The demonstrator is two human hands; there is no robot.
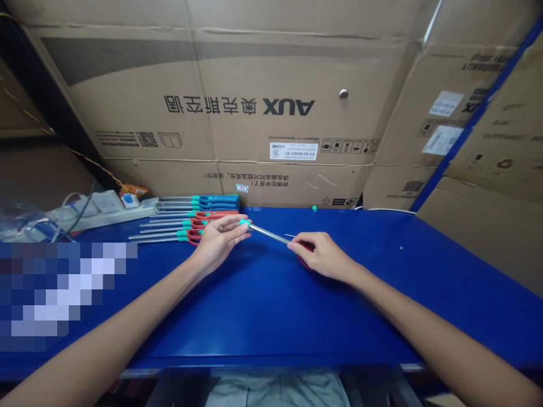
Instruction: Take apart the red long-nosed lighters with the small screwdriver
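My left hand (218, 240) is closed, its thumb and fingers pinching a teal collar (245, 223) on a thin metal lighter tube (270, 233). The tube slants down to the right, as far as the fingertips of my right hand (324, 254). That hand is closed around a red lighter handle (305, 261), mostly hidden under the fingers. A thin wire (290, 235) sticks out beside its fingertips. Whether tube and handle are joined cannot be made out. Just behind my left hand lie several long-necked lighters with red handles (195, 233) and blue handles (220, 202).
A blue table (271, 316) stretches under both hands, with cardboard panels (237, 68) behind it and at the right. At the back left sits a white power strip (114, 215) with plugs and cables. A small teal piece (314, 208) lies near the back edge.
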